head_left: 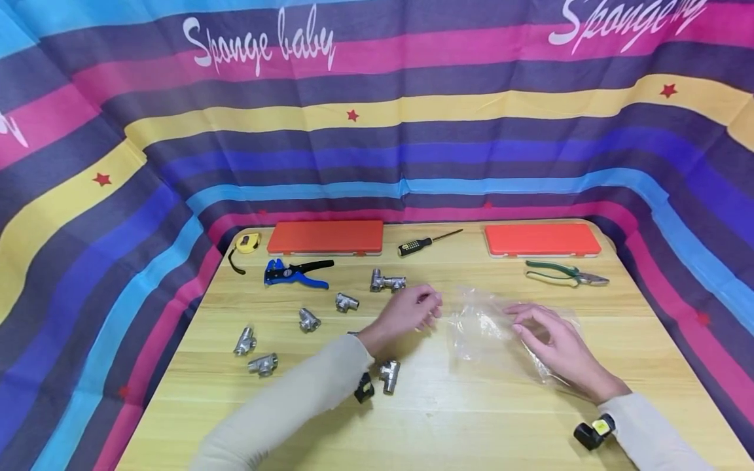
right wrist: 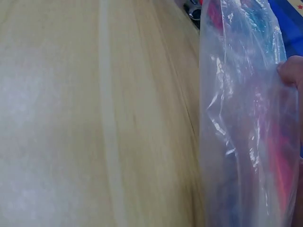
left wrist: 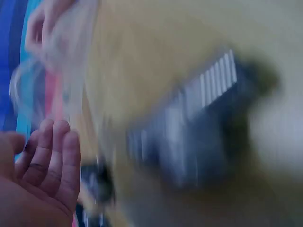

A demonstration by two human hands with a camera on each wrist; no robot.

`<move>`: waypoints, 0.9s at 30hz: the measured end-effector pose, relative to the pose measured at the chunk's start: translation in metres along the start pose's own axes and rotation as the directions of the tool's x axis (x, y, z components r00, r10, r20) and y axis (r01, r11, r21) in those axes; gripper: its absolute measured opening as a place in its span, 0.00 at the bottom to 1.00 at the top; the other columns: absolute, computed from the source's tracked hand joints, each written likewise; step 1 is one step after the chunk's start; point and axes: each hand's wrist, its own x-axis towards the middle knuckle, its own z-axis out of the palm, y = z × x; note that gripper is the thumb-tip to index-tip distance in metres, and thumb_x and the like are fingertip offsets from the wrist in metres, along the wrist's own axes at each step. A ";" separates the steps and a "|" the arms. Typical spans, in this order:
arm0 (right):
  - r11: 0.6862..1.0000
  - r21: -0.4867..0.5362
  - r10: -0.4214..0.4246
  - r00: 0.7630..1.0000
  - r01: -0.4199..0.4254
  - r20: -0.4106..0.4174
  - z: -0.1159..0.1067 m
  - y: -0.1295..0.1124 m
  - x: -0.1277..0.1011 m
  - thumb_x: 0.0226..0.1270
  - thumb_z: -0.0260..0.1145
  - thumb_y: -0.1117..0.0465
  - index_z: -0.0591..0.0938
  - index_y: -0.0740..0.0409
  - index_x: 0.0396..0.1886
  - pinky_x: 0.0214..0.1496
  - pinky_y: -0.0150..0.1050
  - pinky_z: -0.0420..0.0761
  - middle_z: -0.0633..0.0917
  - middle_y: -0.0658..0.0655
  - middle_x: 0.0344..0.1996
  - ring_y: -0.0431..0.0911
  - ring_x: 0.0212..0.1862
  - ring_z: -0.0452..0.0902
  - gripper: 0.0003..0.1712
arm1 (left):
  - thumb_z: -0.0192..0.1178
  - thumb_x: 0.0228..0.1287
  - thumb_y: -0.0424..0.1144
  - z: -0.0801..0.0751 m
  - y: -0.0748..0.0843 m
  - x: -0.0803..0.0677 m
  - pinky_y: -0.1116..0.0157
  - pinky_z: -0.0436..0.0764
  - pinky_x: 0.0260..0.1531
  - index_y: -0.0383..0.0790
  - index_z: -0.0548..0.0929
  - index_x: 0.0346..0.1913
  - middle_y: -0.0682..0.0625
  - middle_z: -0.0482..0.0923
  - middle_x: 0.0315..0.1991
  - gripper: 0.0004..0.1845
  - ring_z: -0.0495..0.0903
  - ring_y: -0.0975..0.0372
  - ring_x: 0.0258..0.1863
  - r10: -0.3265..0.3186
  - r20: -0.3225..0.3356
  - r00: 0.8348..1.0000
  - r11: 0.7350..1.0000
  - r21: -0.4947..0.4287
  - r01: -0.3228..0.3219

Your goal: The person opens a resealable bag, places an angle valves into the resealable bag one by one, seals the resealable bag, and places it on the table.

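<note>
Item: clear plastic bag (head_left: 501, 333), lain crumpled on the wooden desk (head_left: 448, 418), right of centre. The bag's right side was held by the right hand (head_left: 554, 343), fingers curled onto the film; in the right wrist view a fingertip (right wrist: 291, 71) was seen pressed against the bag (right wrist: 246, 123), which stood raised off the desk surface (right wrist: 94, 118). The left hand (head_left: 412, 311) was found just left of the bag, fingers bent toward its edge; whether film was pinched could not be told. In the blurred left wrist view, the left hand's fingers (left wrist: 57, 151) were shown loosely curled near the bag (left wrist: 57, 66).

Also recorded on the desk:
- Metal tee fittings: one (head_left: 387, 281) behind the left hand, two (head_left: 346, 302) (head_left: 308, 320) further left, two (head_left: 244, 341) (head_left: 262, 364) near the left edge, one (head_left: 389, 375) beside the left forearm.
- Blue-handled wire stripper (head_left: 297, 273).
- Yellow tape measure (head_left: 247, 243).
- Two orange cases (head_left: 325, 237) (head_left: 542, 240) along the far edge.
- Screwdriver (head_left: 427, 243) between the cases.
- Green-handled pliers (head_left: 565, 273).
</note>
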 end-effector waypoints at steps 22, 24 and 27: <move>0.998 0.035 -0.051 0.998 0.052 -0.042 -0.009 0.009 -0.003 0.64 0.79 0.72 0.92 0.47 0.46 0.78 0.22 0.63 0.93 0.49 0.56 0.31 0.68 0.79 0.17 | 0.72 0.74 0.49 -0.053 -0.033 0.003 0.58 0.86 0.52 0.50 0.88 0.57 0.56 0.90 0.49 0.15 0.87 0.62 0.48 0.041 0.013 0.999 0.783 0.620 -0.040; 0.998 0.064 -0.027 0.999 0.030 -0.042 -0.008 0.008 -0.003 0.67 0.78 0.72 0.91 0.47 0.46 0.75 0.19 0.64 0.92 0.48 0.56 0.30 0.67 0.79 0.16 | 0.71 0.75 0.50 -0.054 -0.034 0.003 0.57 0.86 0.54 0.50 0.88 0.57 0.56 0.91 0.49 0.15 0.87 0.62 0.48 0.052 0.012 0.999 0.803 0.594 -0.049; 0.995 0.103 0.017 0.999 -0.012 -0.043 -0.008 0.006 -0.003 0.69 0.77 0.70 0.91 0.46 0.46 0.73 0.17 0.64 0.93 0.46 0.55 0.28 0.66 0.79 0.15 | 0.70 0.75 0.51 -0.053 -0.034 0.003 0.58 0.85 0.55 0.51 0.89 0.57 0.57 0.91 0.48 0.14 0.87 0.63 0.48 0.076 0.013 0.997 0.837 0.543 -0.071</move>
